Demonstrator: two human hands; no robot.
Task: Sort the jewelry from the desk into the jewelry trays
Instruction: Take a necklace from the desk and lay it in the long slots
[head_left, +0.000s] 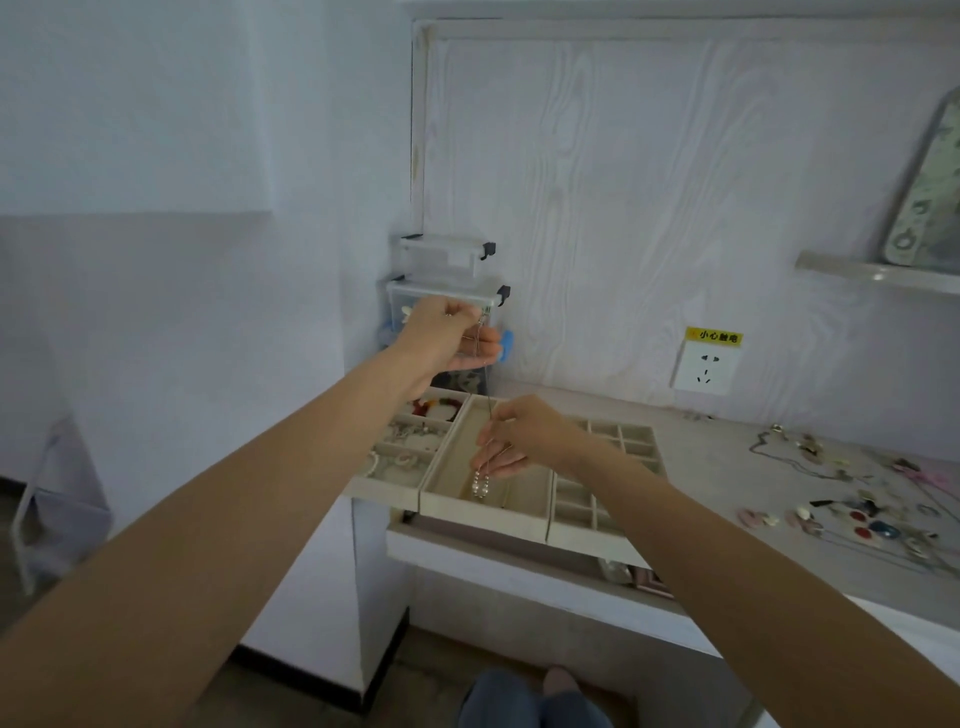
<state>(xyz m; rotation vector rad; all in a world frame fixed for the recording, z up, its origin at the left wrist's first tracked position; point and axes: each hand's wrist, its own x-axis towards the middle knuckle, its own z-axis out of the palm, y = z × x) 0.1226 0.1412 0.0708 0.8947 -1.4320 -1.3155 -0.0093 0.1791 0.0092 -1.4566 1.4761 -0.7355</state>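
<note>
A pale wood-grain wall panel (649, 182) backs the pale desk (727, 467). My left hand (447, 338) pinches the top of a thin metal chain necklace (487, 395); my right hand (519, 436) pinches it lower, its pearl-like beads hanging over the middle tray (483, 488), a beige, fabric-lined open compartment. Loose jewelry (857, 499) lies scattered at right, blurred. The far tray's (405, 441) contents are partly hidden by my left arm.

A thin silver chain necklace (487, 387) with white pearl beads hangs taut between both hands, beads dangling below the right hand (519, 436) into the beige velvet long-compartment tray (457, 467).
</note>
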